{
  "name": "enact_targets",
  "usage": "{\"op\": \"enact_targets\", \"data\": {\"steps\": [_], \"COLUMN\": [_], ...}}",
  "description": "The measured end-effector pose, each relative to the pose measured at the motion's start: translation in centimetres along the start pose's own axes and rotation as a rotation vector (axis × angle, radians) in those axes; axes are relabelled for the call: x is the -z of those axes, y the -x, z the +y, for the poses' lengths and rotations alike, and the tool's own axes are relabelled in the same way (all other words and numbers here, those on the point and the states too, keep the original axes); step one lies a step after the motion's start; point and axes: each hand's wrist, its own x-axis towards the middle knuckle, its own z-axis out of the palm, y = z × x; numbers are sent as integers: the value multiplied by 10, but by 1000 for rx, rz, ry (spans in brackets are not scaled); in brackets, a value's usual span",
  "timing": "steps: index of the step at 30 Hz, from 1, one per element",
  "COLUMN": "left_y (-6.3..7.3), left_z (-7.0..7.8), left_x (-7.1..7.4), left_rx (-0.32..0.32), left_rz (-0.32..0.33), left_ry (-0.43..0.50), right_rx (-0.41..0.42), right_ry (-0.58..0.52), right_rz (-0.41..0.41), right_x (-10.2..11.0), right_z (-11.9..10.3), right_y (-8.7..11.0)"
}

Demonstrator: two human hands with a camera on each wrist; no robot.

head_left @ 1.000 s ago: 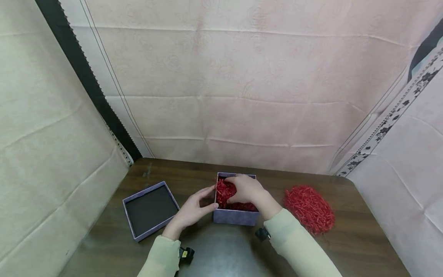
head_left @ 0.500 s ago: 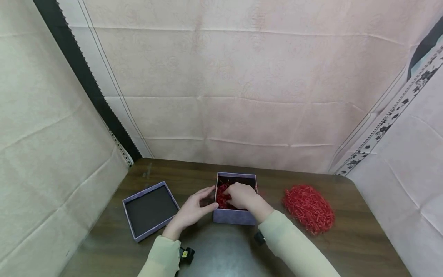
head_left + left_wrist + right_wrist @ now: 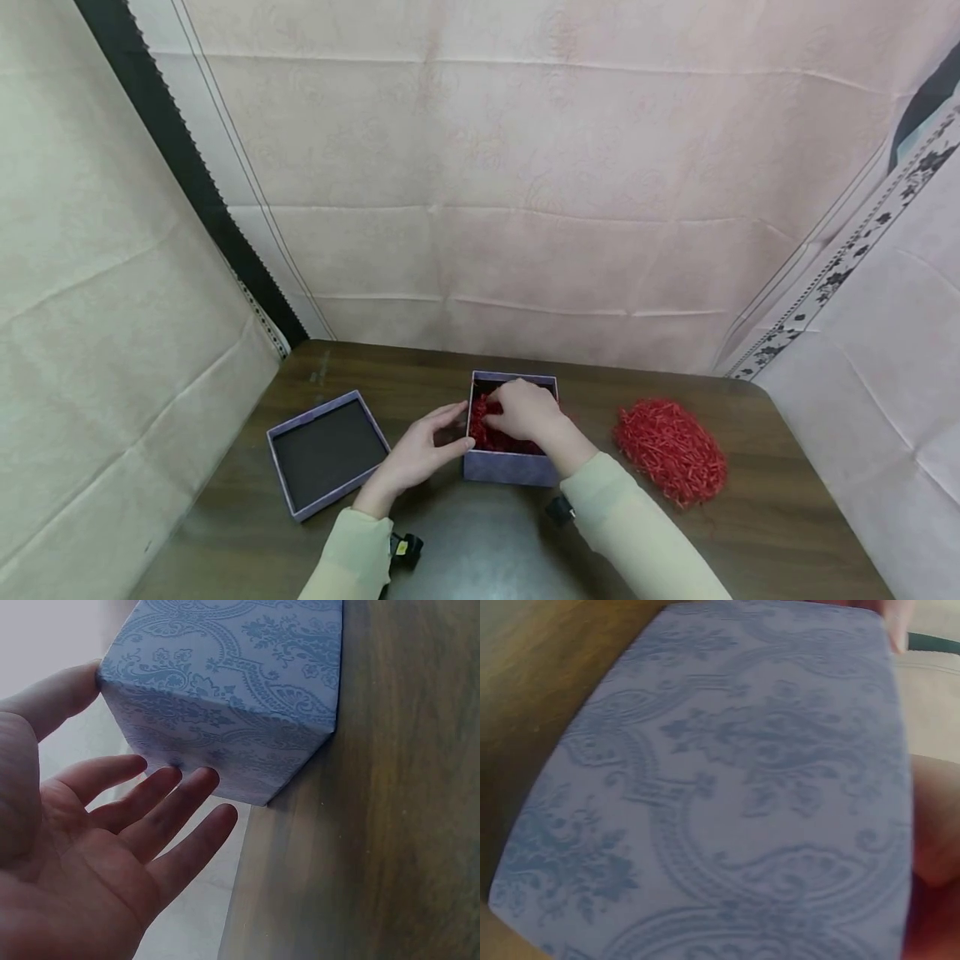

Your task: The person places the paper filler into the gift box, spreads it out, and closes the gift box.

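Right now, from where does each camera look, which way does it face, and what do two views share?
Head: worn on the head, facing forward and down at the table, box, lid and red pile; left grip, right grip and sleeves show.
Left wrist: on that wrist, facing the box's patterned outside; the left grip's palm, thumb and fingers show.
Right wrist: on that wrist, facing a patterned box wall closely; part of a hand, likely the right grip, shows at the right edge.
Shared: head and left wrist both show the left grip's thumb at the box.
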Motion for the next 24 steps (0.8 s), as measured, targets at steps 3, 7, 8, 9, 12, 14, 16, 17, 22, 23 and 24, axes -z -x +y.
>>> {"op": "enact_targets", "data": {"steps": [3,7,8,9,12,14,16,17,22,23,24], "left_y": [-1,-1,-1,-1,-1,0,0,0,0,0,0], "left_z": [0,0,0,0,0,1,2,2,4,4,3], "left_x": [1,1,0,0,-1,-1,-1,-1,1,1,1], "left_rx": [-12,-20,-20,-20,-24,-25,-24,-22,-27,-28,-29], "left_rz": [-9,-15,-13,-11,-7,-7,-6,-4,-2,-1,-2], "left_ry": [23,46,46,43,34,29,27,21,2,-2,-1], "right_rx": [42,108,117,122,107,77,40,19,-55,-55,-51], "right_ry": [-60,-127,-139,-148,-155,-145,-130,-118,-74,-73,-77], "right_rz": [71,88,79,71,58,54,57,55,9,0,-8], "right_x": [3,3,2,1,-3,-5,-5,-4,3,5,6], "right_z": [-2,-5,-5,-5,-3,0,2,3,5,5,6], "right_y": [-2,-5,-5,-6,-6,-5,-3,-1,9,11,13]}}
